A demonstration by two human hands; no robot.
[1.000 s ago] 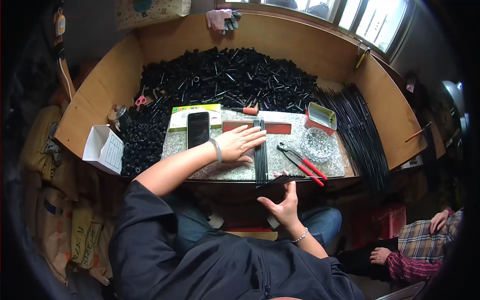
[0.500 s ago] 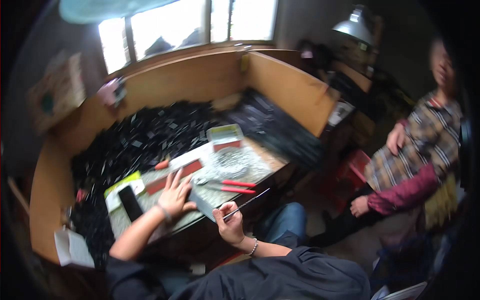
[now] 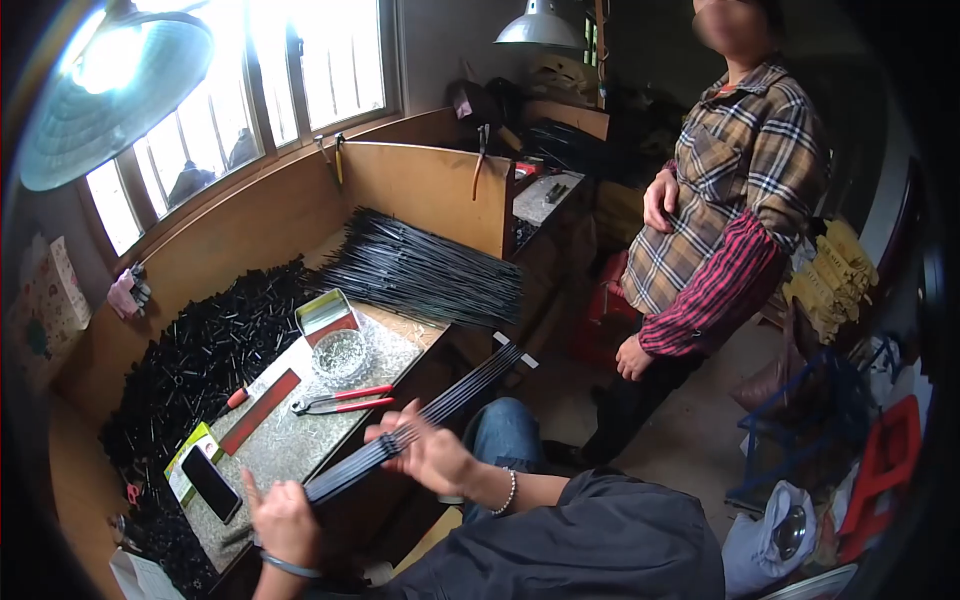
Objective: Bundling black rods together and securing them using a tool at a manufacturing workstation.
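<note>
A bundle of thin dark rods (image 3: 465,385) slants up to the right across the table's front edge, with white pieces at its far end. My right hand (image 3: 432,455) is around the bundle near its middle, fingers slightly blurred. At the lower end my left hand (image 3: 285,520) is closed against the rods, its index finger stretched out. Just beyond my hands, red-handled pliers (image 3: 345,400) lie on the grey work board (image 3: 385,345). A black phone (image 3: 211,484) rests on the board's near left corner, close to my left hand.
Behind the board spread a heap of small black parts (image 3: 220,330) and a stack of long black rods (image 3: 430,265). A glass dish (image 3: 340,357), a tin (image 3: 327,312) and a red strip (image 3: 260,410) lie on the board. A person in a plaid shirt (image 3: 735,150) stands at right.
The view has turned right. My left hand has left the board and closed at the bundle's lower end. The bundle now extends through my right hand, which held a thin rod before.
</note>
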